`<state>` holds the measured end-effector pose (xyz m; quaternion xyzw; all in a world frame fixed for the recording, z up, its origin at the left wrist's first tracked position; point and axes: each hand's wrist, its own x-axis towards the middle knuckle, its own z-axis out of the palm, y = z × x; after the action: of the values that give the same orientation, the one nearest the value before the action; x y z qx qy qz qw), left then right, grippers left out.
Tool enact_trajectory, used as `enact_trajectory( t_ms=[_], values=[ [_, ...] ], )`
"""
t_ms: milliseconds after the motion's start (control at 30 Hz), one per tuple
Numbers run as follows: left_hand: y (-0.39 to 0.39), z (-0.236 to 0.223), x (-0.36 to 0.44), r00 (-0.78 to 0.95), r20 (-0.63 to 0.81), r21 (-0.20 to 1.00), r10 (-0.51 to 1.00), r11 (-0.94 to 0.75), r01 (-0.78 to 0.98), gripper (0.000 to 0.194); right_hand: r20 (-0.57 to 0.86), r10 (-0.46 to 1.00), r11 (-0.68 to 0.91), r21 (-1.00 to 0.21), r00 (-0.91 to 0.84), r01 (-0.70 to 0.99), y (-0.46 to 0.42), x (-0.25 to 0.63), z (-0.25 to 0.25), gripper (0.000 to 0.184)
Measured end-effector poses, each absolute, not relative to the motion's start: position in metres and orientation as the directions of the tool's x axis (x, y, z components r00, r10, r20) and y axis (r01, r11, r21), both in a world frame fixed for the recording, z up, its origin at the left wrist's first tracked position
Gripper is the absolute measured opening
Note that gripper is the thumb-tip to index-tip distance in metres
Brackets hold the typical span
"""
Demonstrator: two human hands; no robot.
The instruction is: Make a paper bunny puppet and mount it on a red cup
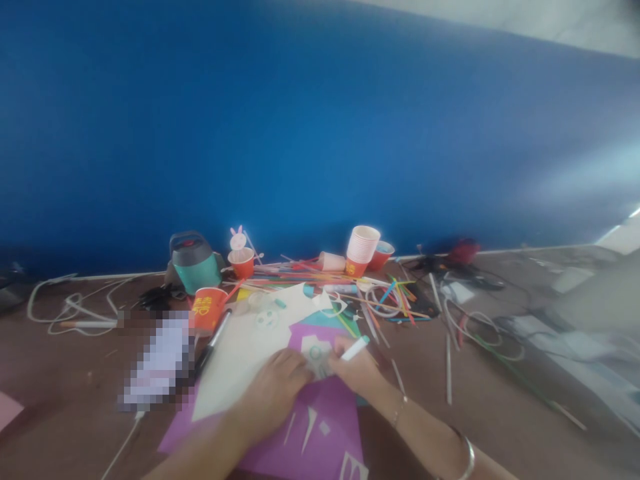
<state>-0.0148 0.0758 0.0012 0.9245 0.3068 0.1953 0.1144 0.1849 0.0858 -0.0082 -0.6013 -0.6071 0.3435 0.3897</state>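
- Blue wall [300, 133], smooth and plain-surfaced, stands behind the work area.
- Brown table [500, 427] carries the papers, cups, cables and loose sticks.
- White sheet [245, 360], angular in outline, overlaps the purple sheet [337, 407]; both lie flat near the table's front.
- Left hand [280, 377] rests palm down over the sheets, fingertips at the small paper piece; whether they pinch it cannot be told.
- Right hand [356, 367] grasps the marker [355, 348], a white cylinder with a green end, tilted upward to the right.
- Flask [196, 270], teal body with dark grey top, stands upright at the left rear; contents hidden.
- Cup stack [363, 247], nested paper cups with white interiors, rises above a red base marked in yellow.
- Front cup [209, 310], red with yellow lettering, leans slightly just beside the white sheet.
- Rear-left cup [242, 267], red paper, holds a rabbit figure [239, 240] with a round pale head and pink ears.
- Rear-right cup [383, 257], red outside, has something bluish within, too blurred to identify.
- Small paper piece [316, 352], white with green rounded marks, lies on the purple sheet between both hands.
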Motion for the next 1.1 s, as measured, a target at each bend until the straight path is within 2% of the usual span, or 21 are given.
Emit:
enact_trajectory(
  t_ms=[133,300,433,533,700,900,1100],
  values=[
    [0.076,0.003,-0.015,0.737,0.285,0.32,0.613,-0.786,0.53,0.032,0.025,0.997,-0.011,-0.891,0.072,0.454,0.088,0.188,-0.007,0.02],
    [0.075,0.006,-0.015,0.733,0.288,0.318,0.616,-0.784,0.534,0.032,-0.041,0.994,-0.073,-0.94,0.102,0.332,0.091,0.192,-0.009,0.018],
    [0.075,0.007,-0.015,0.733,0.269,0.327,0.625,-0.775,0.541,0.031,0.027,0.99,-0.004,-0.977,0.14,0.215,0.092,0.195,-0.008,0.026],
    [0.075,0.007,-0.015,0.736,0.264,0.327,0.623,-0.776,0.539,0.029,0.12,0.983,0.078,-0.959,0.141,0.274,0.09,0.198,-0.003,0.027],
    [0.076,0.004,-0.014,0.75,0.253,0.305,0.611,-0.786,0.537,0.029,0.105,0.989,0.054,-0.909,0.102,0.413,0.09,0.202,-0.003,0.023],
    [0.077,0.0,-0.015,0.76,0.228,0.29,0.609,-0.787,0.544,0.032,0.092,0.995,0.068,-0.904,0.037,0.422,0.09,0.201,-0.015,0.024],
    [0.079,-0.007,-0.016,0.763,0.276,0.258,0.585,-0.809,0.528,0.037,0.127,0.992,0.114,-0.894,0.001,0.433,0.089,0.2,-0.016,0.023]
  ],
)
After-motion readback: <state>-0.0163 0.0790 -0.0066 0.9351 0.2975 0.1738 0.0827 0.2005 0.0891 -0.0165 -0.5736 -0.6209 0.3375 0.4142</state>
